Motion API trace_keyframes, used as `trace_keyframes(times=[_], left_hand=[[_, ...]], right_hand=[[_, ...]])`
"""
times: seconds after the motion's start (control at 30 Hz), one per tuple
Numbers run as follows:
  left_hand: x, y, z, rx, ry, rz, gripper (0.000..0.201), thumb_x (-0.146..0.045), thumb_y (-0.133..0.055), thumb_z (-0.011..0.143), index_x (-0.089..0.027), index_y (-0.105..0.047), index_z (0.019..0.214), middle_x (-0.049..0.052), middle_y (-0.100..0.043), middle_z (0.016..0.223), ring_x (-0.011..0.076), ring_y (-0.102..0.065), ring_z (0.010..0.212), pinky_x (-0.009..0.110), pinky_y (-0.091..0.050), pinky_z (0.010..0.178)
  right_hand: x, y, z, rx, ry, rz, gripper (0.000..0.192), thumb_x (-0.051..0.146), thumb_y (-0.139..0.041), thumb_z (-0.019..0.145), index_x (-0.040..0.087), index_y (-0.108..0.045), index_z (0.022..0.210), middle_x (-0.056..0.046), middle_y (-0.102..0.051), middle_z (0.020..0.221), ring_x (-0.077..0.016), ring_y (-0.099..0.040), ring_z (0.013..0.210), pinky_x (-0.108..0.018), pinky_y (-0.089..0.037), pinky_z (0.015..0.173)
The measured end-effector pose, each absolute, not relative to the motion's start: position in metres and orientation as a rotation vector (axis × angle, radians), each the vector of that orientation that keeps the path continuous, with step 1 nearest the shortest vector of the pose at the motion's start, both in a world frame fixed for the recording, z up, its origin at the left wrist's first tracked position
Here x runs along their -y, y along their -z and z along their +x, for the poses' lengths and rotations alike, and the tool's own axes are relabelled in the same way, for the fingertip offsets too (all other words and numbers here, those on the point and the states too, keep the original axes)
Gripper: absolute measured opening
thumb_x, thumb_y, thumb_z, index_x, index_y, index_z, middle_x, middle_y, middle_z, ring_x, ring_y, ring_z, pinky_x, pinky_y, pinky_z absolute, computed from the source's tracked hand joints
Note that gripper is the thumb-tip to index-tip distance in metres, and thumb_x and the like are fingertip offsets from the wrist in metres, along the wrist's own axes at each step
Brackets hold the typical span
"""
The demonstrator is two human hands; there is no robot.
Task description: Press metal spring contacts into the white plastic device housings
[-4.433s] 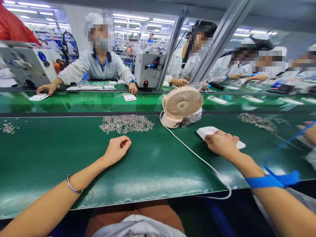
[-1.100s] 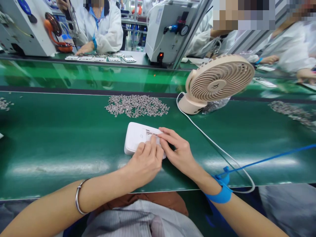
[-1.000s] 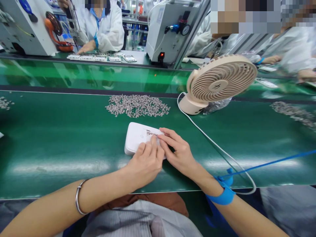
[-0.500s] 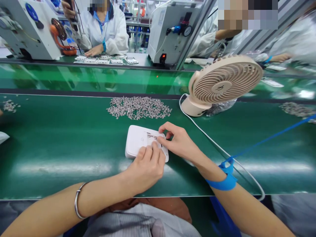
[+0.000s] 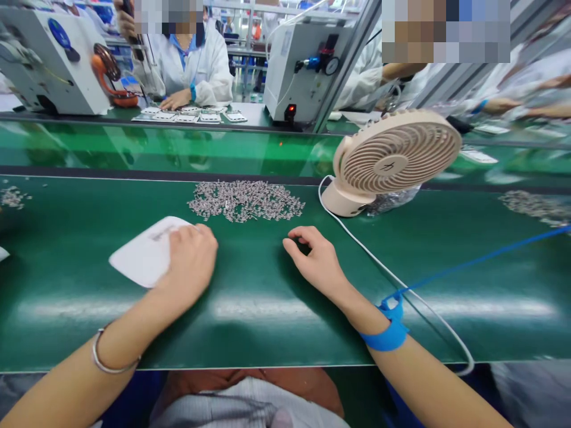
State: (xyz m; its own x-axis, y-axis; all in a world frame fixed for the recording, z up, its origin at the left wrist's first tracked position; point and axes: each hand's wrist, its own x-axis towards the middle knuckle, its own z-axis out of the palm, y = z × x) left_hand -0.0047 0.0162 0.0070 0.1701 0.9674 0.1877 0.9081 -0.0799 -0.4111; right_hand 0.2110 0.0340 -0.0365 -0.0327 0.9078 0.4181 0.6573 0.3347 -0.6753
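Flat-palmed, the left hand (image 5: 190, 261) rests on the white rounded plastic casing (image 5: 143, 255), at the left of the green bench mat (image 5: 267, 309). Loosely curled and empty, the right hand (image 5: 314, 261) lies near the heap of small silver metal parts (image 5: 245, 201); picking one seems the step underway.

Surface (image 5: 267, 309): dark green mat, glossy, streaked with reflected overhead light. Conveyor (image 5: 178, 151): brighter green, running left to right beyond it, with a black strip between. Far bench: white machine (image 5: 49, 65) with an orange part at far left; white box unit (image 5: 298, 71) with gauge and red lamp at centre. Metal post (image 5: 348, 65): slanted, right of the unit. Fan (image 5: 392, 160): beige, right of centre, white cord trailing near. Workers in white coats (image 5: 200, 59) seated on the far side.
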Motion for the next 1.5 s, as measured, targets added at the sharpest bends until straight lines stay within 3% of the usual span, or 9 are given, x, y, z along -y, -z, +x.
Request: trace_keyframes(times=[0.1,0.2,0.27,0.37,0.63,0.83,1.03,1.27,1.5], left_hand=[[-0.044,-0.013,-0.040,1.999,-0.199,-1.862,0.032,-0.001,-0.033,0.073,0.008,-0.061,0.085,0.030,-0.058,0.085,0.0378,-0.056,0.084,0.043,-0.042,0.067],[-0.057,-0.008,-0.053,2.038,-0.058,-1.746,0.042,-0.008,-0.038,0.076,0.015,-0.051,0.109,0.038,-0.042,0.120,0.0475,-0.046,0.104,0.051,-0.041,0.076],[-0.058,-0.002,-0.045,1.983,0.032,-1.794,0.050,-0.015,-0.042,0.080,0.010,-0.041,0.124,0.035,-0.028,0.134,0.0513,-0.035,0.115,0.056,-0.038,0.083],[-0.055,0.010,-0.017,1.846,0.099,-2.002,0.050,-0.021,-0.040,0.087,0.001,-0.038,0.131,0.028,-0.026,0.139,0.0474,-0.030,0.122,0.056,-0.036,0.090],[-0.063,0.027,0.015,1.892,0.182,-2.315,0.051,-0.030,-0.036,0.092,0.003,-0.037,0.131,0.024,-0.034,0.136,0.0338,-0.038,0.120,0.040,-0.044,0.090],[-0.058,0.029,0.009,1.719,0.298,-2.365,0.037,-0.027,-0.041,0.091,-0.019,-0.050,0.126,0.017,-0.032,0.140,0.0337,-0.037,0.122,0.045,-0.040,0.093],[-0.043,0.029,0.005,1.561,0.439,-2.357,0.037,-0.027,-0.046,0.088,-0.018,-0.054,0.123,0.015,-0.031,0.142,0.0369,-0.031,0.127,0.051,-0.038,0.094],[-0.038,0.035,0.001,1.500,0.533,-2.426,0.025,-0.019,-0.041,0.087,-0.015,-0.066,0.089,0.013,-0.040,0.137,0.0342,-0.035,0.125,0.051,-0.040,0.093],[-0.041,0.038,0.000,1.563,0.531,-2.434,0.023,-0.020,-0.042,0.087,-0.017,-0.065,0.089,0.011,-0.044,0.133,0.0321,-0.039,0.123,0.050,-0.040,0.094]], right_hand=[[-0.036,0.041,0.214,1.808,-0.340,-1.405,0.021,0.036,-0.047,0.079,0.018,-0.057,0.082,-0.008,-0.058,0.087,-0.0227,-0.055,0.079,-0.038,-0.045,0.073],[-0.038,0.048,0.214,1.861,-0.272,-1.413,0.021,0.034,-0.047,0.080,0.017,-0.058,0.086,-0.009,-0.057,0.092,-0.0232,-0.054,0.079,-0.039,-0.045,0.073],[-0.041,0.053,0.213,1.904,-0.185,-1.414,0.020,0.031,-0.047,0.081,0.016,-0.058,0.089,-0.010,-0.056,0.093,-0.0229,-0.054,0.076,-0.039,-0.045,0.073],[-0.051,0.056,0.207,2.017,-0.058,-1.393,0.019,0.025,-0.047,0.082,0.014,-0.057,0.095,-0.011,-0.053,0.092,-0.0242,-0.052,0.077,-0.038,-0.045,0.071],[-0.091,0.048,0.169,2.248,-0.048,-1.383,0.009,0.014,-0.047,0.087,0.015,-0.056,0.087,-0.008,-0.052,0.084,-0.0217,-0.051,0.075,-0.030,-0.042,0.068],[-0.101,0.046,0.165,2.274,-0.031,-1.359,0.017,0.008,-0.042,0.088,0.015,-0.055,0.078,-0.006,-0.052,0.075,-0.0193,-0.051,0.071,-0.027,-0.040,0.066],[-0.077,0.042,0.158,2.384,0.112,-1.257,0.019,0.005,-0.039,0.087,0.013,-0.056,0.082,-0.010,-0.051,0.079,-0.0222,-0.048,0.072,-0.031,-0.038,0.065],[-0.058,0.040,0.147,2.563,0.175,-1.116,0.015,0.006,-0.044,0.085,0.013,-0.057,0.087,-0.008,-0.050,0.080,-0.0205,-0.047,0.069,-0.030,-0.037,0.061],[-0.058,0.039,0.149,2.588,0.156,-1.144,0.011,0.007,-0.048,0.085,0.011,-0.058,0.088,-0.009,-0.052,0.083,-0.0208,-0.047,0.071,-0.030,-0.038,0.064]])
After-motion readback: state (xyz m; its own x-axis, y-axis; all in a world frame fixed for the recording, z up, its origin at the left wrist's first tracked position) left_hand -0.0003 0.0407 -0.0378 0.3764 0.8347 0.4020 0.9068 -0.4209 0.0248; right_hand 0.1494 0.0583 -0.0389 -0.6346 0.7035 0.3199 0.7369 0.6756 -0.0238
